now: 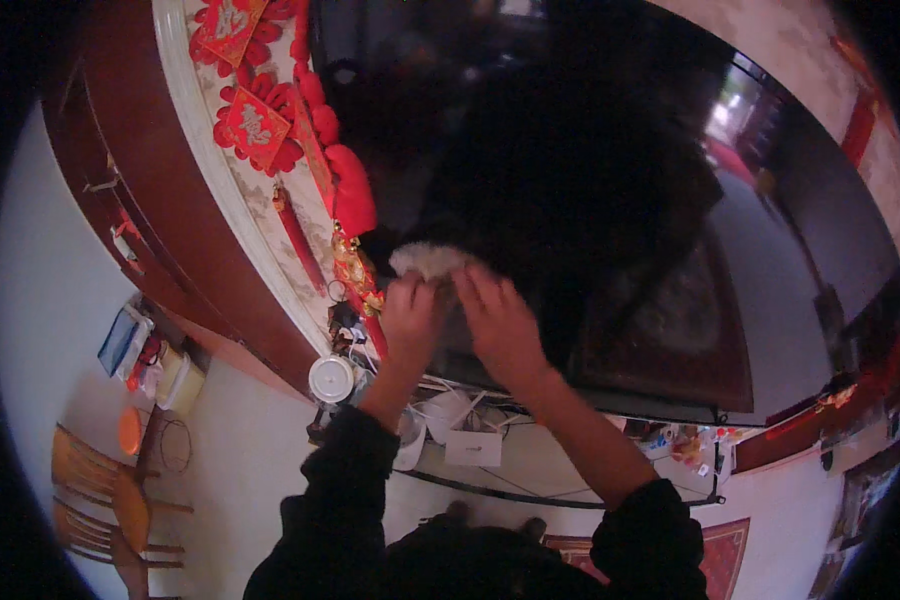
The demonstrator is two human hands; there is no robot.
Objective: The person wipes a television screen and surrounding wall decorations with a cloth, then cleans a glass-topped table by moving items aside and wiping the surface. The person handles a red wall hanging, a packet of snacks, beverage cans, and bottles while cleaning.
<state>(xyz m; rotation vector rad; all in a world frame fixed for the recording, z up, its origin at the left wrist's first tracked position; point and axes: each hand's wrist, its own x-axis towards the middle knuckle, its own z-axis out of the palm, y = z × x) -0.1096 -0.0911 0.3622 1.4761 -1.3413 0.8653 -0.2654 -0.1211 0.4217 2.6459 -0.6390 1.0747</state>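
In front of me stands a large black television, its glossy screen reflecting the room. A pale, fuzzy cloth is at the lower left part of the screen. My left hand has its fingers curled at the cloth's lower edge. At the cloth's right end is my right hand, with its fingers bent around that end. The palms and the cloth's underside are hidden. Whether the cloth presses on the glass is hard to tell.
Red hanging ornaments with gold characters line the wall left of the screen. Below are a white lidded container, a white box and cables on a glass-topped stand. Wooden chairs stand lower left, beside stacked boxes.
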